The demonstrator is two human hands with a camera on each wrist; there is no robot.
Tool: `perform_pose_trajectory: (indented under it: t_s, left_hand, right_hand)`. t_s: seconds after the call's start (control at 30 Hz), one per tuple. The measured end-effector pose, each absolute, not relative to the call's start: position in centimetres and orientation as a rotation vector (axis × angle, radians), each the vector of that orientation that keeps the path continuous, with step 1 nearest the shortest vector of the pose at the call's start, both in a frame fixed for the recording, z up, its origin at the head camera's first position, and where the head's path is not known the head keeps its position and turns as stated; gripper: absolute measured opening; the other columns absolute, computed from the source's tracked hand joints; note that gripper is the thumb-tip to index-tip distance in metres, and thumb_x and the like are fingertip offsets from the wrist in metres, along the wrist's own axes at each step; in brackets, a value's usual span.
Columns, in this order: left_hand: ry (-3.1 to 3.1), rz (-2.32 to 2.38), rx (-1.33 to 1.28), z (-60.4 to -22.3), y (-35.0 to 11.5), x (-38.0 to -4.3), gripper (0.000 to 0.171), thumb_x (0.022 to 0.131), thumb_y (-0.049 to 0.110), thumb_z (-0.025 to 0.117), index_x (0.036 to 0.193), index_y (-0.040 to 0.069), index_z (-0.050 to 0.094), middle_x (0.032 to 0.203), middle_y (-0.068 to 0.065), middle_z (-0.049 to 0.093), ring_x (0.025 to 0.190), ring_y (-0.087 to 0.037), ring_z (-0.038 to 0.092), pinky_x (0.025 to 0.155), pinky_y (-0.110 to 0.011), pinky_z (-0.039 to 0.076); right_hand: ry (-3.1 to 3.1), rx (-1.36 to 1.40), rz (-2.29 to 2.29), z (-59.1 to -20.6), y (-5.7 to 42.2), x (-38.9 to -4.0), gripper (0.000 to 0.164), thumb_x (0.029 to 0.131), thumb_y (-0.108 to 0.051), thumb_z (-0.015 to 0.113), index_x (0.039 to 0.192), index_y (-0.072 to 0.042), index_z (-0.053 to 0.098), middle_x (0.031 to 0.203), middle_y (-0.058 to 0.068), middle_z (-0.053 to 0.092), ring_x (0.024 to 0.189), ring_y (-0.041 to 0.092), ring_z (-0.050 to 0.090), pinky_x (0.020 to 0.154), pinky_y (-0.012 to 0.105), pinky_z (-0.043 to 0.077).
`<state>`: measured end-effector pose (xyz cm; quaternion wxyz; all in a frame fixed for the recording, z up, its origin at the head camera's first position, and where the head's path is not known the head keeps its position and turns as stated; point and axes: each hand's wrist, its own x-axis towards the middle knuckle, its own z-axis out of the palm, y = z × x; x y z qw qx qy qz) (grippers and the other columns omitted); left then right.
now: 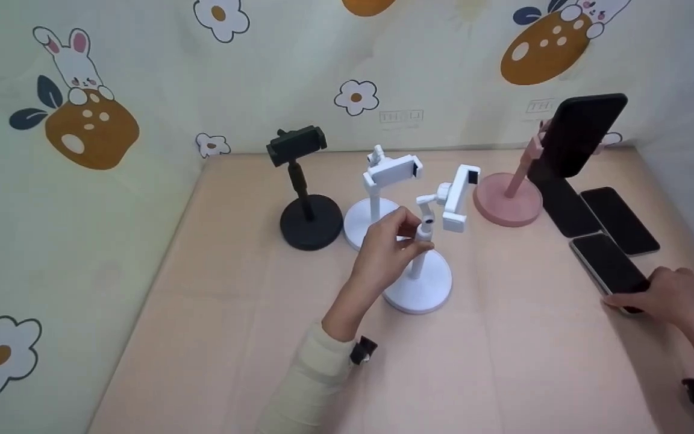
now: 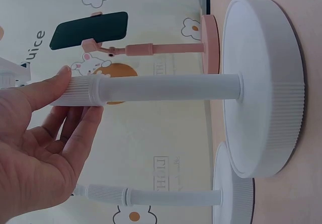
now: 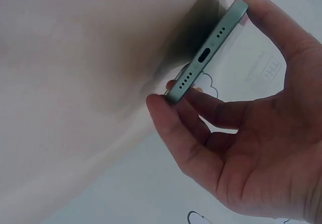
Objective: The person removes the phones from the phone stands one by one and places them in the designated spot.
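My left hand [image 1: 380,256] grips the ribbed collar on the post of a white phone stand [image 1: 419,292], whose round base is on the table. In the left wrist view, the thumb and fingers of that hand [image 2: 37,148] are around the collar at the top of the post [image 2: 166,87]. At the right, my right hand [image 1: 687,298] pinches the near end of a smartphone [image 1: 609,265] by its long edges. The right wrist view shows the phone's pale green end [image 3: 206,55], with its charging port, between thumb and fingers. Whether that end is raised I cannot tell.
Behind the gripped stand is a second white stand [image 1: 392,173], with a black stand [image 1: 311,223] to its left. A pink stand [image 1: 506,208] at the back right holds a dark phone [image 1: 582,135]. Two more phones lie beside it, one partly under the held-up phone. Patterned cloth hangs behind.
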<state>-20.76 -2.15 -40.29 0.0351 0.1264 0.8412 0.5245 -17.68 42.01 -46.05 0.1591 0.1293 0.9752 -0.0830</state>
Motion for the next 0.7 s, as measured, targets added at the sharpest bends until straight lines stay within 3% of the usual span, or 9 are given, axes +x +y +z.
perform_pose_trajectory:
  t_s: [0.33,0.7]
  left_hand:
    - [2.589,1.597,0.359,-40.36,-2.17,-20.65,0.031,0.085,0.012,0.079,0.109,0.015,0.061,0.113,0.0,0.067,0.105,-0.012,0.065,0.094,-0.024,0.058]
    - [2.602,1.61,0.4,-40.27,-2.08,-20.71,0.031,0.084,0.01,0.079,0.109,0.012,0.061,0.113,-0.002,0.067,0.106,-0.013,0.066,0.092,-0.022,0.058]
  right_hand:
    - [2.742,0.301,-0.235,-46.24,42.01,-17.99,0.109,0.07,-0.068,0.075,0.104,0.03,0.042,0.087,0.038,0.044,0.069,0.036,0.05,0.055,0.036,0.045]
    - [2.743,0.272,-0.231,-45.95,41.71,-17.68,0.1,0.074,-0.064,0.074,0.099,0.028,0.045,0.085,0.035,0.044,0.068,0.036,0.049,0.055,0.037,0.045]
